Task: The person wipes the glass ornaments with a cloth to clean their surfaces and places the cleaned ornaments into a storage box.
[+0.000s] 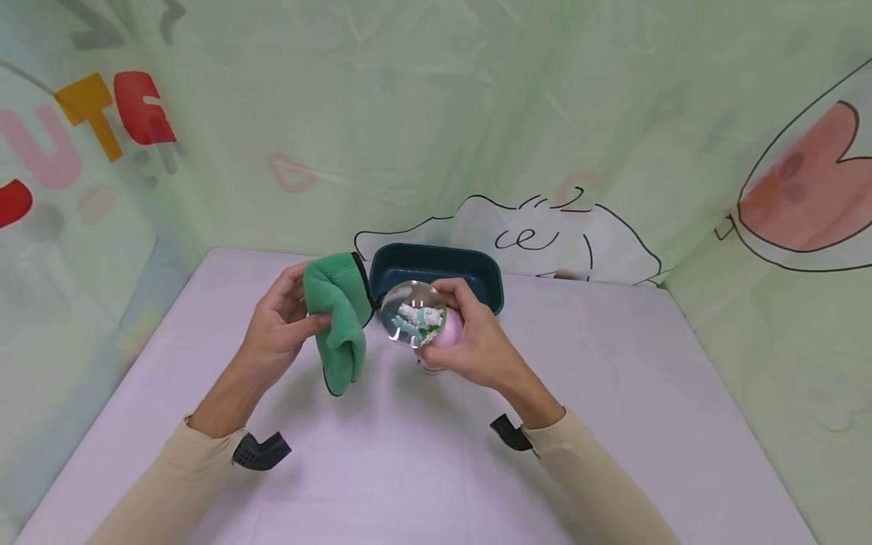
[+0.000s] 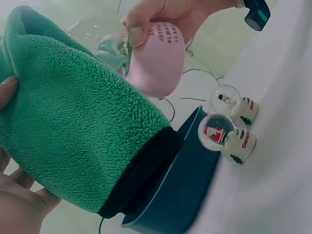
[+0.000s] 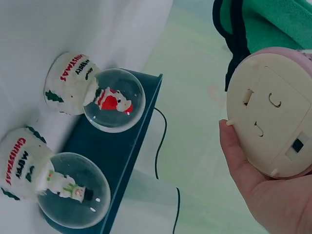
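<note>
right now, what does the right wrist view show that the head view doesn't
Only the right wrist view shows the underside of the pink globe, and the Santa and snowman figures in clear sight.

Only the head view shows the left hand, both sleeves and the coloured letters.

Both share the right hand holding the pink globe, part of the cloth and part of the blue tub.
</note>
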Available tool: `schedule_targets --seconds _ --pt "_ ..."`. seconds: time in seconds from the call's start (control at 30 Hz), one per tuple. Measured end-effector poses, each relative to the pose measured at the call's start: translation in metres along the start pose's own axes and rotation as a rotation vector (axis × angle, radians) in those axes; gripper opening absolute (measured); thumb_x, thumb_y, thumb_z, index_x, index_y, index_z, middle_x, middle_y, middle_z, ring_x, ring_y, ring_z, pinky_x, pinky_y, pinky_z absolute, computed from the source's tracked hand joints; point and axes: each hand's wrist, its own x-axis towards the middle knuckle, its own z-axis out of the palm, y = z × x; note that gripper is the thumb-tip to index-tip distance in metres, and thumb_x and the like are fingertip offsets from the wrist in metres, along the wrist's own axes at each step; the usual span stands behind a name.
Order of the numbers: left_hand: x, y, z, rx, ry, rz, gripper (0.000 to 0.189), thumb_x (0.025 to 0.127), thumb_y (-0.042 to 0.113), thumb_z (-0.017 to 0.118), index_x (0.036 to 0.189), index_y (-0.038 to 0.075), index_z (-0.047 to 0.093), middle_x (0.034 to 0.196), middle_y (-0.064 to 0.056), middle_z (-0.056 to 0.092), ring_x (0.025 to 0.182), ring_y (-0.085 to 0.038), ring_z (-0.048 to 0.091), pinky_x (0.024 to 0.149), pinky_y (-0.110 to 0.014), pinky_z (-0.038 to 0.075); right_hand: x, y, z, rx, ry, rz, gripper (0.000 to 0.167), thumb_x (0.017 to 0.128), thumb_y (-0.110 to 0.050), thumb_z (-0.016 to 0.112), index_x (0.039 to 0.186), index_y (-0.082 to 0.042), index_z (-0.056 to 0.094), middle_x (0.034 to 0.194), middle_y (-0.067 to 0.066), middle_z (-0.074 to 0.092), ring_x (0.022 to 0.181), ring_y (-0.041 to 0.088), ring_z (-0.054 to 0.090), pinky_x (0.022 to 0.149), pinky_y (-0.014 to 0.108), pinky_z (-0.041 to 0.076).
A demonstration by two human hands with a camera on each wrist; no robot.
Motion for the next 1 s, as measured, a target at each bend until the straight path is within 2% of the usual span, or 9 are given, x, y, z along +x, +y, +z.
schedule_targets --seconds 0.1,0.23,0.37,0.53,0.67,0.77,0.87,1.0 --pt "0.003 -0.001 0.006 -0.005 -0.008 0.023 0.065 0.091 -0.015 0.063 0.147 0.016 0.048 0.133 -0.002 0.058 0.122 -0.022 0.052 0.097 -0.026 0.052 -0.001 -0.004 0.001 -0.019 -0.008 -0.005 0.073 0.073 -0.004 0.084 0.134 -0.019 0.048 0.126 0.001 0.063 0.109 0.02 0.06 0.081 0.036 0.058" --pt "0.006 -0.003 0.017 -0.016 -0.015 0.064 0.065 0.092 -0.014 0.062 0.149 0.015 0.047 0.132 -0.004 0.057 0.12 -0.022 0.053 0.095 -0.027 0.053 -0.001 -0.008 0.003 -0.062 -0.01 -0.063 0.071 0.073 -0.008 0.084 0.134 -0.02 0.051 0.122 0.001 0.062 0.107 0.02 0.06 0.079 0.036 0.059" --pt "0.009 -0.004 0.028 -0.017 0.009 0.099 0.07 0.094 -0.014 0.059 0.155 0.014 0.04 0.137 -0.005 0.055 0.126 -0.024 0.052 0.099 -0.027 0.051 0.001 -0.012 0.004 -0.084 0.007 -0.11 0.071 0.072 -0.01 0.085 0.135 -0.02 0.054 0.122 -0.002 0.062 0.107 0.017 0.059 0.08 0.035 0.058" --pt "0.008 -0.002 0.036 0.09 0.024 0.102 0.07 0.099 -0.001 0.061 0.16 0.019 0.032 0.139 -0.003 0.054 0.126 -0.023 0.053 0.101 -0.027 0.048 0.001 -0.014 0.004 -0.068 0.026 -0.137 0.073 0.071 -0.007 0.085 0.137 -0.021 0.057 0.127 -0.005 0.061 0.109 0.016 0.058 0.079 0.036 0.057" --pt "0.006 -0.003 0.039 0.156 -0.019 0.118 0.066 0.1 0.015 0.064 0.158 0.016 0.032 0.139 -0.002 0.054 0.123 -0.022 0.054 0.099 -0.027 0.048 0.002 -0.013 0.002 -0.059 0.029 -0.158 0.074 0.073 -0.006 0.085 0.139 -0.022 0.056 0.131 -0.004 0.06 0.111 0.016 0.058 0.081 0.036 0.058" --pt "0.005 -0.004 0.043 0.199 -0.075 0.102 0.072 0.097 0.029 0.07 0.158 0.014 0.033 0.142 -0.003 0.051 0.125 -0.023 0.051 0.1 -0.028 0.047 0.004 -0.012 0.001 -0.053 0.036 -0.192 0.075 0.074 -0.004 0.084 0.141 -0.021 0.055 0.132 -0.003 0.06 0.114 0.016 0.057 0.084 0.036 0.057" --pt "0.006 -0.005 0.047 0.225 -0.125 0.07 0.084 0.091 0.045 0.074 0.158 0.016 0.033 0.146 -0.008 0.046 0.127 -0.026 0.047 0.103 -0.037 0.044 0.005 -0.011 0.0 -0.056 0.048 -0.234 0.074 0.074 -0.002 0.083 0.141 -0.021 0.056 0.131 -0.003 0.061 0.115 0.017 0.057 0.085 0.037 0.057" --pt "0.006 -0.004 0.053 0.252 -0.128 0.03 0.091 0.085 0.051 0.079 0.158 0.023 0.032 0.146 -0.009 0.046 0.123 -0.03 0.046 0.097 -0.05 0.041 0.007 -0.012 0.0 -0.095 0.079 -0.266 0.074 0.073 -0.004 0.084 0.14 -0.021 0.059 0.126 -0.001 0.06 0.114 0.019 0.057 0.082 0.036 0.057"
